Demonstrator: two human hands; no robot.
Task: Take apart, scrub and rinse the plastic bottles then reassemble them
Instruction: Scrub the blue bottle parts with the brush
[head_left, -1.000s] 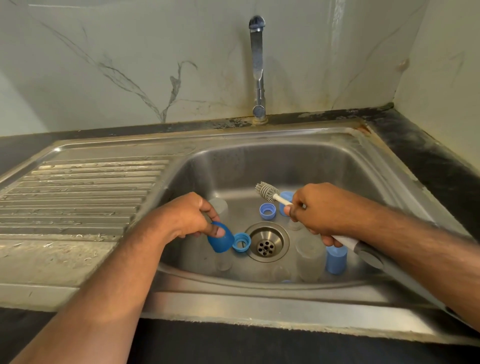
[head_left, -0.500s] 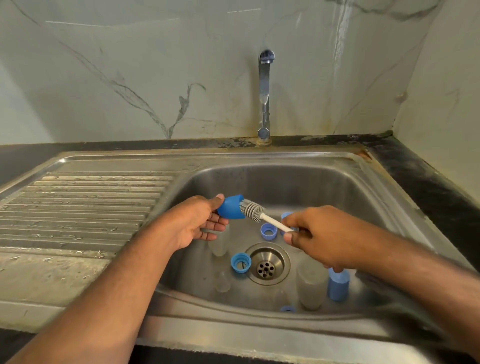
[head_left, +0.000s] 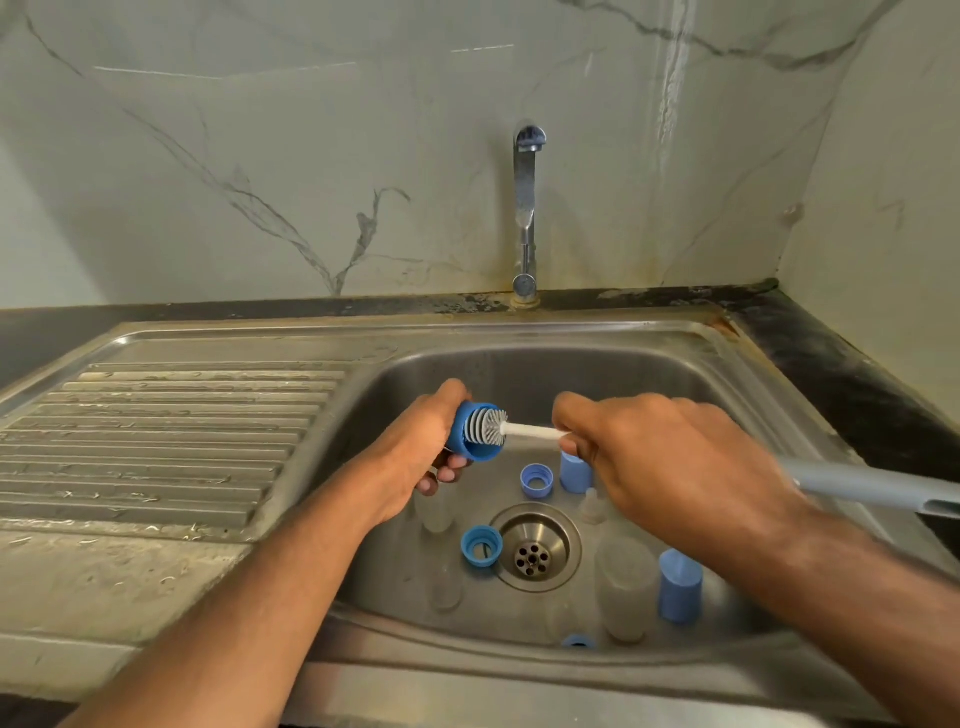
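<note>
Now that the grey bristle brush (head_left: 485, 427) has entered the blue plastic cap (head_left: 470, 432) my left hand (head_left: 415, 457) grips at frame centre, scrubbing begins. My right hand (head_left: 670, 457) pinches its white stem.

L hand (head_left: 415, 457) now holds the blue cap (head_left: 470, 431) up over the sink basin w/ its open mouth turned toward the R hand (head_left: 670, 462); 1 s ago the cap hung low by the drain, mouth down. Brush (head_left: 488, 427) head, then free in the air above the basin, now sits inside the cap's mouth, vs. just at its rim 0.5 s ago. R hand grips the white shaft closer to the cap than before.
</note>
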